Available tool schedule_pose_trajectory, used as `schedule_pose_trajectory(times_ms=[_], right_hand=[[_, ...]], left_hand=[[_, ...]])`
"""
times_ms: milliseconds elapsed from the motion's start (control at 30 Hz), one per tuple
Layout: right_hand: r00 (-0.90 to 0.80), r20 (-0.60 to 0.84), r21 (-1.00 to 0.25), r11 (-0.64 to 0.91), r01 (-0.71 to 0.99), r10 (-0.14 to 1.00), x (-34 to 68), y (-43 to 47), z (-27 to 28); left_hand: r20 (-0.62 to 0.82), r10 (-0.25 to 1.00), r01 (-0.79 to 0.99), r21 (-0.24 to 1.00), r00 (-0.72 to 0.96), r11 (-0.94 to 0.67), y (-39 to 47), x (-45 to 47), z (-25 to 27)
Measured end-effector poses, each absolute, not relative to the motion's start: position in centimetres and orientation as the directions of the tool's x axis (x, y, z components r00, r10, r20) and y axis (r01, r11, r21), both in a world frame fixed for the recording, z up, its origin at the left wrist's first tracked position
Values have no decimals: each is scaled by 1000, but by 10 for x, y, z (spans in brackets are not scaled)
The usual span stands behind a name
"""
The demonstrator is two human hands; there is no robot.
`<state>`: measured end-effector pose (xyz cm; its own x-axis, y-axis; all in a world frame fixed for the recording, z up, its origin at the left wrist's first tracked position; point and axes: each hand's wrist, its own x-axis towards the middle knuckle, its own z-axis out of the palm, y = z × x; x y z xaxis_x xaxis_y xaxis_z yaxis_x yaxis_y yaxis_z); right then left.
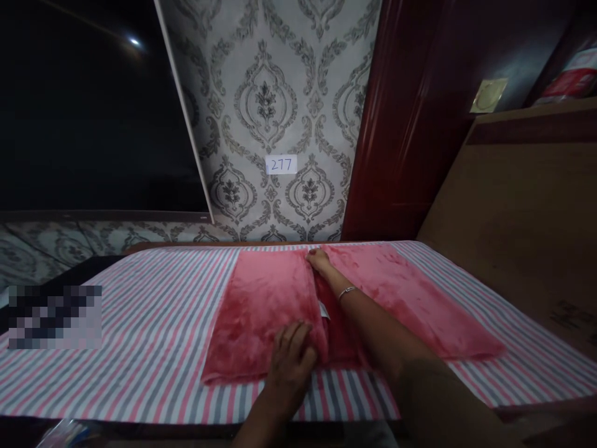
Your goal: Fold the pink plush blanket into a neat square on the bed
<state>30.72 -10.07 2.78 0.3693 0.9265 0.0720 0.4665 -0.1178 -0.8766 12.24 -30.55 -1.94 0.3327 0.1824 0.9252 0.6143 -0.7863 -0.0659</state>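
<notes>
A pink plush blanket lies folded in panels on a striped cloth. Its left panel and right panel lie on either side of a darker strip, where a small white tag shows. My right hand reaches to the far side, its fingers closed on the left panel's inner edge near the far corner. A bracelet circles that wrist. On the near part of the same panel rests my left hand, fingers loosely bent on the pile and thumb apart from them.
The striped cloth covers the table up to the patterned wall. A dark screen stands at the left, and a large cardboard box at the right. A card marked 277 is on the wall.
</notes>
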Motion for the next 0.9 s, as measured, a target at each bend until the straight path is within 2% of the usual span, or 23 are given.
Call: schedule_pose_trajectory(times_ms=[133, 300, 533, 600, 733, 800, 900], right_hand=[[418, 34, -908, -147, 393, 908, 305, -92, 24], [424, 37, -943, -108, 314, 905, 304, -89, 24], [408, 8, -970, -92, 225, 913, 307, -87, 22], [394, 16, -973, -76, 216, 919, 308, -87, 23], [346, 53, -976, -25, 217, 937, 308, -88, 26], [320, 68, -975, -5, 222, 945, 306, -87, 27], [306, 85, -972, 11, 235, 948, 302, -82, 28]], left_hand=[[952, 144, 603, -50, 270, -796, -304, 120, -18], [941, 243, 636, 39, 236, -770, -301, 115, -19], [955, 291, 581, 203, 62, -788, -300, 106, -19], [954, 287, 601, 179, 89, -779, -300, 107, -21], [933, 242, 614, 29, 267, -789, -300, 112, -24], [891, 284, 653, -19, 355, -757, -300, 112, -26], [856, 344, 689, -19, 386, -725, -299, 110, -27]])
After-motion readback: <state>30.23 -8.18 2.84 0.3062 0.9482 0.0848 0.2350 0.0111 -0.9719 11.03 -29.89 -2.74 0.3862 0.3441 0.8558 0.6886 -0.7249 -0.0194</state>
